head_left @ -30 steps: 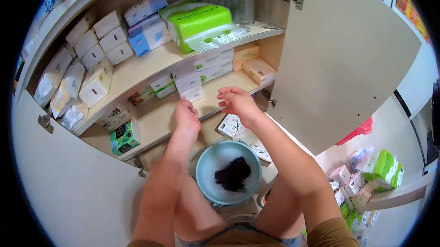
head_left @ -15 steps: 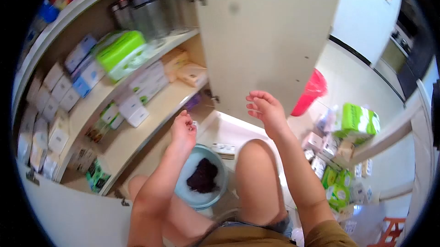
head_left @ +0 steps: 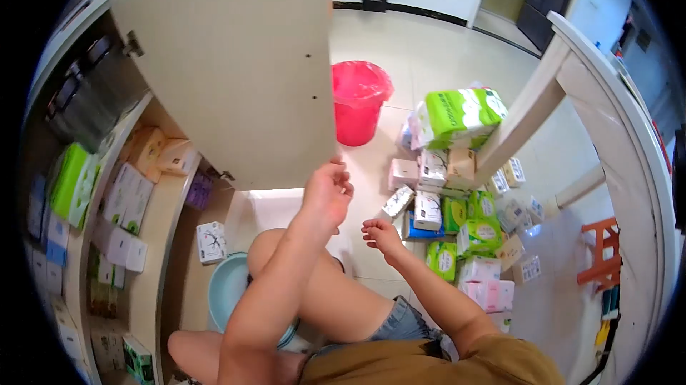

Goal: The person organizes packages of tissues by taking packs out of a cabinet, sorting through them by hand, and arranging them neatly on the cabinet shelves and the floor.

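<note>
My left hand (head_left: 329, 196) hangs in the air by the lower edge of the cabinet door (head_left: 250, 63), its fingers loosely bent and apart, with nothing in it. Lower and to the right, my right hand (head_left: 383, 237) reaches out with spread fingers, also holding nothing. Just beyond it lies a white tissue pack (head_left: 398, 203) with a dark branch print, at the near side of a pile of tissue packs. Green tissue packs (head_left: 479, 237) lie to its right. Behind the pile rests a large green-and-white tissue bundle (head_left: 463, 117).
Left stands an open cabinet (head_left: 153, 221) with tissue packs on its shelves and glass bottles (head_left: 86, 103) above. A light-blue basin (head_left: 227, 288) sits between my legs, partly hidden. A pink bin (head_left: 359, 110) stands beyond the door. On the right is a white table frame (head_left: 525, 124).
The view has swung right, bringing the tissue pile to the middle. Both hands have moved over toward the pile, the right one lower and closer. Both stay without anything held.
</note>
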Tool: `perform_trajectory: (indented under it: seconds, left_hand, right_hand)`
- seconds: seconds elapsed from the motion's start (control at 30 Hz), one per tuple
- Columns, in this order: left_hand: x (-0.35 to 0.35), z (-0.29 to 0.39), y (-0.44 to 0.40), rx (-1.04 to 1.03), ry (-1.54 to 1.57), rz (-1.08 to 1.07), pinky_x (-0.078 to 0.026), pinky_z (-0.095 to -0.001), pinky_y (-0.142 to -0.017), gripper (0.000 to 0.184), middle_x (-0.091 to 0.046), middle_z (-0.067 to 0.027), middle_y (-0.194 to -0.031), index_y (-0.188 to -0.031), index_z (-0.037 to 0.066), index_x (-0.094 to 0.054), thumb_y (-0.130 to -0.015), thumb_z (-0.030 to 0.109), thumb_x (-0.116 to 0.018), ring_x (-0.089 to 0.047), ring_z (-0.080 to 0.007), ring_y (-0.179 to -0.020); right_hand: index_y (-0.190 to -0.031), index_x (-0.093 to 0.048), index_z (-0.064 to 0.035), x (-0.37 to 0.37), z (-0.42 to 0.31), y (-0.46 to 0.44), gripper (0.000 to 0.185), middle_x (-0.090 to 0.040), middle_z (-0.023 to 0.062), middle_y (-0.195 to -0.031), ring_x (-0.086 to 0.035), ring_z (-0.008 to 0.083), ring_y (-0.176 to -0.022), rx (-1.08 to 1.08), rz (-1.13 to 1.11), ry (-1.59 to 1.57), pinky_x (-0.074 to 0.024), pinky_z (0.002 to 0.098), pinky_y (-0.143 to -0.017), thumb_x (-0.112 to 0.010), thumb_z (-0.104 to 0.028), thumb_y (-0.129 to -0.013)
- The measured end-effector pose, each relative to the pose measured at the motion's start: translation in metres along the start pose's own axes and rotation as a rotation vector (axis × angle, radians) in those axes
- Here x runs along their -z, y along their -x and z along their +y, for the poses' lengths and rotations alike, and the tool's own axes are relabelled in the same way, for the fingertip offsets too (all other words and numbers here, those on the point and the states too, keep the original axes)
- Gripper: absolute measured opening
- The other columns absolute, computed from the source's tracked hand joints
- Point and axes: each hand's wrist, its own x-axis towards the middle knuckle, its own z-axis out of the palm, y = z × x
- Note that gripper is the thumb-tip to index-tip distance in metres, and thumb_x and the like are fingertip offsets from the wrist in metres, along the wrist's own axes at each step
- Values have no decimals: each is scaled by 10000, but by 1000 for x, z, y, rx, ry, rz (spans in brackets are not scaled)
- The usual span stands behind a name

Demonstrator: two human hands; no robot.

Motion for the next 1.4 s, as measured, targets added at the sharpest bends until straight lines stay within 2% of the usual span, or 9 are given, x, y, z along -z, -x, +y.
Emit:
perform_trajectory:
  seconds: [0.27, 0.37, 0.43, 0.53, 0.57, 0.87, 1.1, 1.3, 1.4]
  left_hand:
    - [-19, -43, -5, 108, -335, -35, -341, -211, -571, 209, -481, 6, -777, -898, 83, -499, -693, 47, -499, -427, -83, -659]
    - [-27, -56, -9, 133, -427, -106, -340, -213, -572, 213, -484, 4, -785, -906, 78, -500, -694, 61, -499, -428, -88, -673]
    - [-29, -68, -12, 167, -524, -138, -343, -224, -577, 199, -483, 6, -782, -900, 81, -503, -702, 68, -497, -428, -93, -687]
    - [-36, -85, -13, 252, -676, -208, -321, -198, -523, 162, -450, 40, -666, -859, 95, -507, -703, 68, -474, -408, -55, -608]
    - [-39, -89, -13, 247, -682, -230, -314, -195, -486, 139, -455, 33, -664, -831, 87, -513, -700, 61, -475, -404, -55, -571]
    - [-42, -109, -27, 292, -858, -258, -337, -219, -529, 135, -479, 25, -703, -838, 110, -515, -715, 68, -479, -436, -79, -632]
    - [-40, -110, -32, 283, -921, -260, -333, -212, -516, 128, -477, 23, -691, -834, 107, -517, -716, 77, -481, -438, -76, -622]
    - [-40, -113, -30, 285, -963, -276, -351, -221, -526, 134, -472, 20, -682, -846, 95, -510, -713, 84, -499, -438, -75, -624]
    - [-42, -116, -25, 281, -1008, -296, -375, -239, -557, 224, -524, -60, -796, -916, 14, -512, -697, 66, -513, -468, -133, -714]
  right_hand:
    - [-915, -516, -50, 108, 55, 19, 192, -516, 30, -735, -495, 121, -635, -68, 387, -56, -418, 251, -537, -499, -104, -731]
    - [-995, -470, -91, 169, 82, 12, 273, -493, 21, -691, -487, 138, -612, -95, 491, -409, -429, 260, -574, -527, -182, -744]
    - [-1060, -427, -127, 204, 99, 1, 414, -459, 71, -828, -459, 165, -719, -172, 743, -989, -422, 281, -617, -571, -320, -724]
    - [-1116, -377, -154, 214, 68, 14, 565, -342, 127, -1036, -374, 187, -850, -247, 791, -1186, -398, 300, -656, -578, -458, -685]
    - [-1139, -362, -168, 218, 70, 14, 640, -208, 118, -1141, -295, 193, -898, -203, 748, -1211, -374, 301, -672, -578, -518, -649]
    - [-959, -488, -128, 228, 83, -5, 409, -438, 59, -927, -377, 159, -777, 12, 889, -1299, -392, 231, -558, -592, -422, -694]
    - [-844, -510, -111, 217, 87, 2, 366, -475, 28, -740, -423, 119, -560, -27, 1021, -1317, -393, 185, -446, -652, -384, -647]
    - [-792, -509, -105, 192, 65, 36, 335, -470, 9, -667, -414, 102, -526, -154, 870, -1105, -361, 179, -417, -618, -393, -659]
    - [-780, -505, -120, 175, 58, 45, 324, -462, -1, -636, -430, 102, -521, -147, 743, -1050, -363, 202, -406, -599, -408, -665]
